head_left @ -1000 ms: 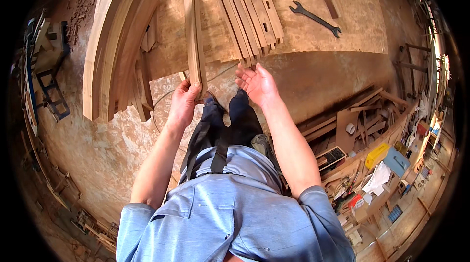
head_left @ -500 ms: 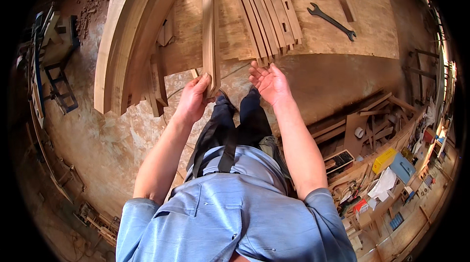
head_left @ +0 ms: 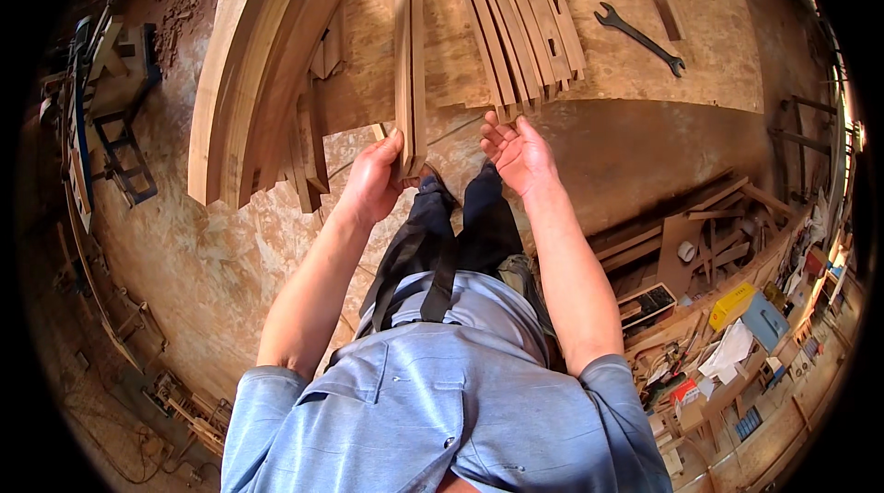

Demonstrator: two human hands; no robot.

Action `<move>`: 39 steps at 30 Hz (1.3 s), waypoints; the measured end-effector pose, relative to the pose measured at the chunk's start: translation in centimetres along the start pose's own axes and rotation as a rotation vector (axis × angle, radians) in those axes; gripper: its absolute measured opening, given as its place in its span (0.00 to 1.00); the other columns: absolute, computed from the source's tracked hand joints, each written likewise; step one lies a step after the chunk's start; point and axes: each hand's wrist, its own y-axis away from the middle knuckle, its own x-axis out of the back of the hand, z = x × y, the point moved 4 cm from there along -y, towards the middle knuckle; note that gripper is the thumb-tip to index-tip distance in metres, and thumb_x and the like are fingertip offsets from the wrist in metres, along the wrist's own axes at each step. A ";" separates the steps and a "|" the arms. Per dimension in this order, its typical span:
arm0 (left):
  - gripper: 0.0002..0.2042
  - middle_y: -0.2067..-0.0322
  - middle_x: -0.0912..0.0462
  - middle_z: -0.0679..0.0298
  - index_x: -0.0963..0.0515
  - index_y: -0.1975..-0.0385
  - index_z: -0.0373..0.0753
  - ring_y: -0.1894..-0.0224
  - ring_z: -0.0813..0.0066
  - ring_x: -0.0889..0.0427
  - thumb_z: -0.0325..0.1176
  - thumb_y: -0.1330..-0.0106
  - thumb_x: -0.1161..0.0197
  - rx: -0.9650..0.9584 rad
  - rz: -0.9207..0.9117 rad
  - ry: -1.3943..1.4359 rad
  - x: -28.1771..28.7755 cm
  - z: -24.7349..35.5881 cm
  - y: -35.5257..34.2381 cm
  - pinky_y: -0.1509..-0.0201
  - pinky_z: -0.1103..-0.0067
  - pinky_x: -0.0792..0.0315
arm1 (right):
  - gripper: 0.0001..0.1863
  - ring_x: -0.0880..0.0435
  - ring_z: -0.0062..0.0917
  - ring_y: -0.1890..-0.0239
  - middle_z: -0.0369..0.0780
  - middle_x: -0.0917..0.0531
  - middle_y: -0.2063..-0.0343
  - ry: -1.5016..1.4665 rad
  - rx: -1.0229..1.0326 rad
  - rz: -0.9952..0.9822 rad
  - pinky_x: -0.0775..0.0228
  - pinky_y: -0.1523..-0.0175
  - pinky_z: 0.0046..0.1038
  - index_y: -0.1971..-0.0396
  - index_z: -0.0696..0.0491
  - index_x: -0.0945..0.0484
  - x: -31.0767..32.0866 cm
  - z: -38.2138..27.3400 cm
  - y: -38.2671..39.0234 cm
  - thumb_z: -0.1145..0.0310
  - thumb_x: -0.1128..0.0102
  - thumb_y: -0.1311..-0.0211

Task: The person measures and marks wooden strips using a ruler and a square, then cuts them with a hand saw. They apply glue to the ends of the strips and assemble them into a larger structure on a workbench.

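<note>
My left hand [head_left: 376, 178] is closed round the near end of a pair of long, narrow wooden strips [head_left: 404, 79]. They lie side by side with a thin dark gap between them, their far part over the plywood tabletop [head_left: 368, 88]. Further right my right hand [head_left: 521, 157] is palm up, fingers apart and slightly curled, holding nothing. Its fingertips are just below the near ends of a row of slightly curved wooden slats [head_left: 511, 28]; whether they touch cannot be made out. Some slats have small slots cut through them.
Large curved timber pieces [head_left: 221, 97] overhang the table's near edge at left. A dark open-ended wrench [head_left: 640, 37] lies at right on the plywood. Wood offcuts [head_left: 714, 240] fill the lower right, beside a bench with a yellow box [head_left: 732, 304] and a blue box [head_left: 762, 320].
The whole view has shifted, so everything sits slightly further right. The strips in my left hand have turned a little, showing the gap between them more plainly. My right hand stays by the slat ends.
</note>
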 end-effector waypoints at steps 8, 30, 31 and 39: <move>0.16 0.66 0.19 0.64 0.24 0.56 0.38 0.69 0.72 0.20 0.45 0.27 0.49 0.008 0.081 -0.103 0.4 0.1 0.1 0.70 0.77 0.29 | 0.15 0.16 0.33 0.58 0.44 0.17 0.58 -0.020 0.027 -0.042 0.21 0.55 0.34 0.54 0.58 0.26 0.7 0.4 -0.7 0.62 0.55 0.27; 0.16 0.65 0.19 0.63 0.26 0.54 0.37 0.67 0.70 0.19 0.44 0.28 0.47 -0.001 0.056 -0.136 -0.4 -0.4 0.0 0.70 0.77 0.29 | 0.08 0.18 0.28 0.69 0.40 0.18 0.69 0.239 -0.038 -0.131 0.21 0.63 0.33 0.60 0.58 0.25 -2.9 0.5 3.6 0.70 0.47 0.32; 0.16 0.65 0.19 0.62 0.26 0.54 0.37 0.67 0.70 0.18 0.44 0.28 0.47 -0.002 0.050 -0.139 -0.5 -0.5 -0.1 0.70 0.77 0.29 | 0.08 0.18 0.28 0.69 0.40 0.18 0.69 0.235 -0.046 -0.112 0.21 0.64 0.33 0.60 0.58 0.25 -3.0 0.7 3.9 0.69 0.47 0.32; 0.17 0.61 0.17 0.60 0.27 0.51 0.36 0.66 0.69 0.17 0.44 0.28 0.47 0.004 -0.029 -0.116 -2.6 -0.3 0.0 0.70 0.77 0.29 | 0.10 0.17 0.27 0.68 0.41 0.17 0.68 0.159 -0.138 -0.235 0.22 0.63 0.32 0.59 0.59 0.25 -3.9 1.2 5.4 0.67 0.48 0.30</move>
